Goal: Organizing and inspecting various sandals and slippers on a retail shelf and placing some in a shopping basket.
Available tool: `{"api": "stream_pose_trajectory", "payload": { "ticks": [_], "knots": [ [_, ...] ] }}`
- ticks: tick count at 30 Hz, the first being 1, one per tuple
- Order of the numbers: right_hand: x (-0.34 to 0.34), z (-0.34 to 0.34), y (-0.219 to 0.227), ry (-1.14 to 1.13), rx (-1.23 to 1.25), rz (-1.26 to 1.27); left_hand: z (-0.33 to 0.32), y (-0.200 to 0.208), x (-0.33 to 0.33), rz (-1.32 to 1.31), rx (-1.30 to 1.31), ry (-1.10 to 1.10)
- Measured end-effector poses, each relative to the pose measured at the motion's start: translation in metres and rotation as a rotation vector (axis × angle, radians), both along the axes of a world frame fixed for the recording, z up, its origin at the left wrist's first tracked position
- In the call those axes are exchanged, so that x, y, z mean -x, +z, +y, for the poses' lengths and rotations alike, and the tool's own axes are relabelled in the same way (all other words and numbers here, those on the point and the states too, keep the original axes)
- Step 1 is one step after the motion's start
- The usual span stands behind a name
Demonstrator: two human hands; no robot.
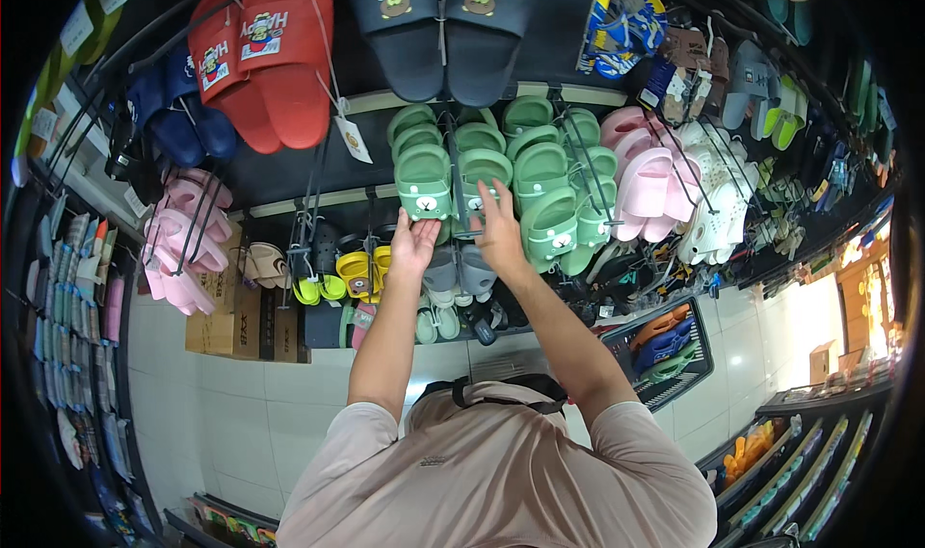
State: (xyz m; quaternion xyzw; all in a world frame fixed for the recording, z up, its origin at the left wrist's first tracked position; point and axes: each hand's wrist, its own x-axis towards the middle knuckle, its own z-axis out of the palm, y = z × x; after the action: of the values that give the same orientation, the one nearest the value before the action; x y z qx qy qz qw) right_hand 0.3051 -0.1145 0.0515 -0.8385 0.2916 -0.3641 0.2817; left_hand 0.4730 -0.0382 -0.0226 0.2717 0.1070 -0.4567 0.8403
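A pair of green slippers with a white animal face on the strap hangs at the front of a rack hook. My left hand is palm up under the toe of the left green slipper, its thumb beside the edge and its fingertips partly hidden below it. Against the right green slipper is my right hand, with bent fingers over its front and the thumb lower down. More green slippers hang immediately to the right, close to that hand.
Red slides and dark slides hang above. Pink slippers and white clogs are at right, past metal hooks. Below stand yellow clogs and cardboard boxes. A black basket holding footwear is at lower right.
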Motion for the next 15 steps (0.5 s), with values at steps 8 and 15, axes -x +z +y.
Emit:
{"api": "stream_pose_trajectory", "payload": {
  "ticks": [8,15],
  "knots": [
    [0.118,0.044,-0.032,0.36,-0.126,0.052,0.049,-0.042,0.118,-0.034,-0.221,-0.033],
    [0.273,0.042,-0.075,0.104,-0.313,0.046,0.042,-0.064,0.258,-0.071,-0.51,-0.5]
  ]
}}
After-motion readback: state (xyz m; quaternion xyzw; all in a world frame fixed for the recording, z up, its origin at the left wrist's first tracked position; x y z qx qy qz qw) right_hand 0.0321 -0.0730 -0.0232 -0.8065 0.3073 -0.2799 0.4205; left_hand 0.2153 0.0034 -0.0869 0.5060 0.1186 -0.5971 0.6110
